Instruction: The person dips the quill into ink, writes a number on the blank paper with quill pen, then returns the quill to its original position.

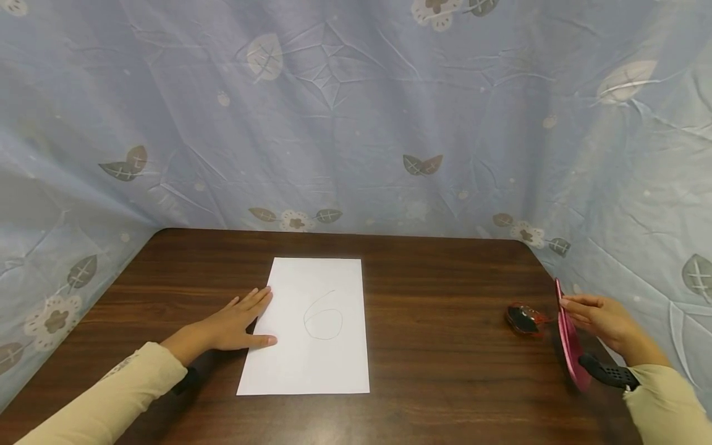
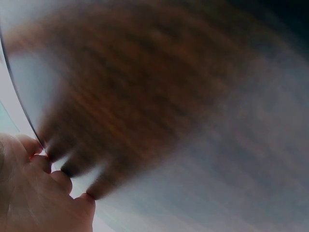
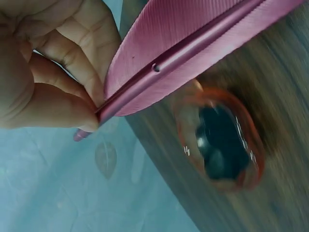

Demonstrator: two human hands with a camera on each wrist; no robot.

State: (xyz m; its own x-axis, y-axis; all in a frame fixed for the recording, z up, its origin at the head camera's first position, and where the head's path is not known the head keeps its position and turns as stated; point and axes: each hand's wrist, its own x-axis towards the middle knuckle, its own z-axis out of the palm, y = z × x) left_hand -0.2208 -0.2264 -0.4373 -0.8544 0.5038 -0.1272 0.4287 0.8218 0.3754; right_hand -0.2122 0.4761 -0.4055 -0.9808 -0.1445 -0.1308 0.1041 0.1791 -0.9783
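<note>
A white sheet of paper point(image 1: 339, 371) lies on the table, with a thin-lined figure like a 6 drawn on it. My left hand point(image 1: 233, 322) rests flat at its left edge, fingers spread, thumb and fingertips on the paper. In the left wrist view the palm and fingertips point(image 2: 60, 179) press on a blurred, glossy surface. At the table's right edge my right hand point(image 1: 606, 321) pinches a pink feather pen point(image 3: 193, 53) near its narrow end, between thumb and fingers. The pen is raised and tilted. Beside it stands a small orange-rimmed clear container point(image 1: 523, 318) with something black inside.
The dark wooden table point(image 1: 434, 346) has rounded back corners. A pale blue curtain point(image 1: 361, 123) with leaf and flower prints hangs behind it and along both sides. A dark strap point(image 1: 609, 372) sits at the right wrist.
</note>
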